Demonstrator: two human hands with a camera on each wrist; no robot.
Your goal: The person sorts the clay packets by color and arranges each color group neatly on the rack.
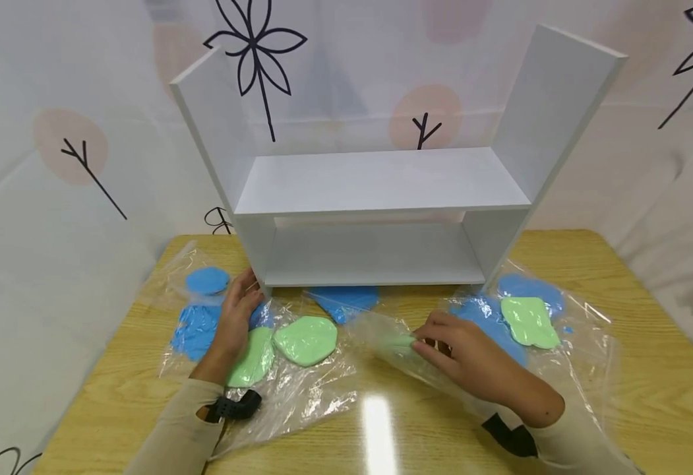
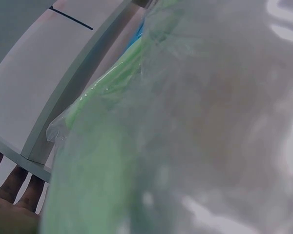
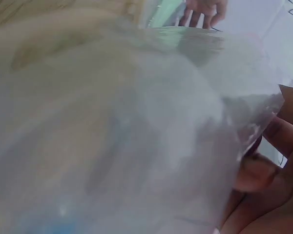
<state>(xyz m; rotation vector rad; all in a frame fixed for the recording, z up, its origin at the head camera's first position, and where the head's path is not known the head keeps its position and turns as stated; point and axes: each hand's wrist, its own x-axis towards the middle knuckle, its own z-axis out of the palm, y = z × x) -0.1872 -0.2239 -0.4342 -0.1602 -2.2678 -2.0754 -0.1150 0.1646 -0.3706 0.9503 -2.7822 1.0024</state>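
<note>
A clear plastic sheet (image 1: 435, 376), perhaps a bag, is pinched between the thumb and fingers of my right hand (image 1: 471, 359); its lifted part fills much of the right wrist view. A pale green patch (image 1: 398, 341) shows at my right fingertips. My left hand (image 1: 236, 323) reaches up to the lower left side of a white shelf unit (image 1: 376, 254), fingers extended against its edge. Beside that hand, flat green pieces (image 1: 306, 340) and a crinkled blue piece (image 1: 194, 330) lie in or under clear plastic. Plastic covers much of the left wrist view.
The shelf unit stands at the back of the wooden table (image 1: 376, 402), before a patterned cloth backdrop (image 1: 334, 79). More blue pieces (image 1: 530, 293) and a green piece (image 1: 529, 322) lie with plastic at right. Another blue piece (image 1: 346, 300) is near the shelf's front edge.
</note>
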